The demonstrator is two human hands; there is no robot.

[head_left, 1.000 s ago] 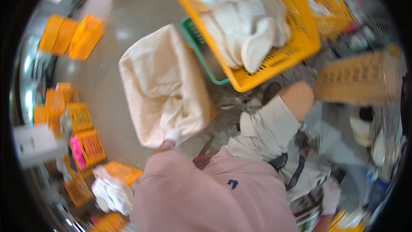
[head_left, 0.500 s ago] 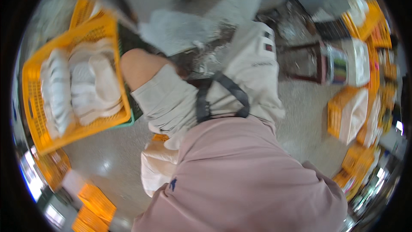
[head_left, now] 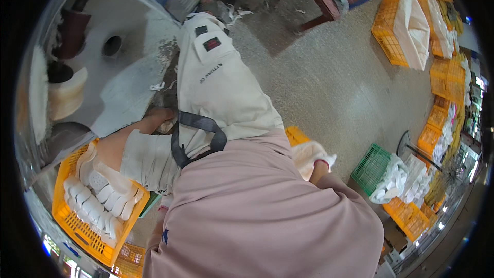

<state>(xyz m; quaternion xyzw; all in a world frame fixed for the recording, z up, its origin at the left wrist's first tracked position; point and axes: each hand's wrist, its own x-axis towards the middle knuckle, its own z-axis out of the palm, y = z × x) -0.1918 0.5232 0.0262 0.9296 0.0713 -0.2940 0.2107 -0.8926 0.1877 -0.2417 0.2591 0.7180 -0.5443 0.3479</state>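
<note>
Head view, right hand now in sight at cream-lined crate, left hand mostly hidden, both hands' fingers unclear

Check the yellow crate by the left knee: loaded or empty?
Loaded: white curved pieces lie in rows inside the yellow crate. How deep they go, cannot tell.

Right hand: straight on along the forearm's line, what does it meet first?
Most likely the cream cloth liner at the orange crate. The right hand overlaps the liner in this view, so depth is unclear; it may already touch it.
</note>
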